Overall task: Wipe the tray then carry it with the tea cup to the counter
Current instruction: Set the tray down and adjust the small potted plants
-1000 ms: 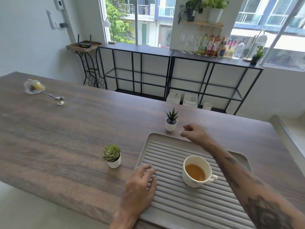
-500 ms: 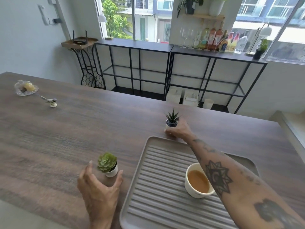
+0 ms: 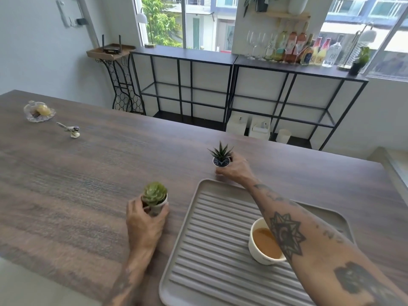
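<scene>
A long wooden table [image 3: 88,184] is filling most of the view, with black shelving [image 3: 242,89] standing behind it under the windows. A grey ribbed tray [image 3: 212,250] is lying flat on the table's near right part. The right forearm is reaching across the tray, passing over the cup [image 3: 262,244], which is sitting on the tray's right half with brown tea in it; the arm is hiding the cup's right side.

The left hand [image 3: 145,224] is wrapping its fingers around a small white pot holding a rosette succulent [image 3: 154,195], which is standing on the table just left of the tray. The right hand [image 3: 234,171] is gripping a second small pot with a spiky plant [image 3: 220,155], just beyond the tray's far left corner.

Far left on the table, a glass dish [image 3: 38,111] is sitting near a little bird figurine [image 3: 71,130].
</scene>
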`<state>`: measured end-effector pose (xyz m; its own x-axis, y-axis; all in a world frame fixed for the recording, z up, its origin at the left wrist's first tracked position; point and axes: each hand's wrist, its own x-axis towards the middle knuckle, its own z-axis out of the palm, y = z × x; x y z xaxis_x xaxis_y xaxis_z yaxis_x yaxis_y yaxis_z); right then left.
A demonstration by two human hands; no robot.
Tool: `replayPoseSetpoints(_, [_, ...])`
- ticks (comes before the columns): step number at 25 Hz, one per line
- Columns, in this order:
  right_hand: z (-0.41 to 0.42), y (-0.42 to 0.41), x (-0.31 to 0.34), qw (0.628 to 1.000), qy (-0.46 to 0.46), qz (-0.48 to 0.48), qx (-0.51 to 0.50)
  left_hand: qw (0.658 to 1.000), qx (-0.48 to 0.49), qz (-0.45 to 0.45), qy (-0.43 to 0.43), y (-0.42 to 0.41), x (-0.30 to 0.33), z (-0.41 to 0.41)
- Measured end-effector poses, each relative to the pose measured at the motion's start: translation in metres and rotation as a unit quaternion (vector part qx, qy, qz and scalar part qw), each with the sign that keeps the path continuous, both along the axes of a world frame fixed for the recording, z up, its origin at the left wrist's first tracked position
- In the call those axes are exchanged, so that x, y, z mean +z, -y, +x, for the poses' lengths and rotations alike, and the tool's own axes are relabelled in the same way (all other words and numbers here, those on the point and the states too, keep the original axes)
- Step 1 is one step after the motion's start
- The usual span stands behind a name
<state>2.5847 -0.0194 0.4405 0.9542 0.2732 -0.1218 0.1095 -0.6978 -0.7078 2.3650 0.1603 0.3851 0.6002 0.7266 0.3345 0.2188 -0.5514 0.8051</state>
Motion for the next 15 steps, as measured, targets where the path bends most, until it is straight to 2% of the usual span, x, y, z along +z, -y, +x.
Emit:
replayPoseSetpoints(4, [-0.014,-0.025,0.019,0.998,0.009,0.035,0.057,0.996,-0.069,-0.053,0.020,-0.008,0.039,0.055])
replayPoseSetpoints(7, [-0.028,-0.028,0.032,0.993,0.016,0.093,0.076,0.992,-0.095,-0.072,0.046,0.000,0.057,0.066])
replayPoseSetpoints(15, [-0.052,0.056,0.057,0.981,0.095,0.165,0.043,0.977,-0.193,-0.071,0.051,0.055,0.086,0.076])
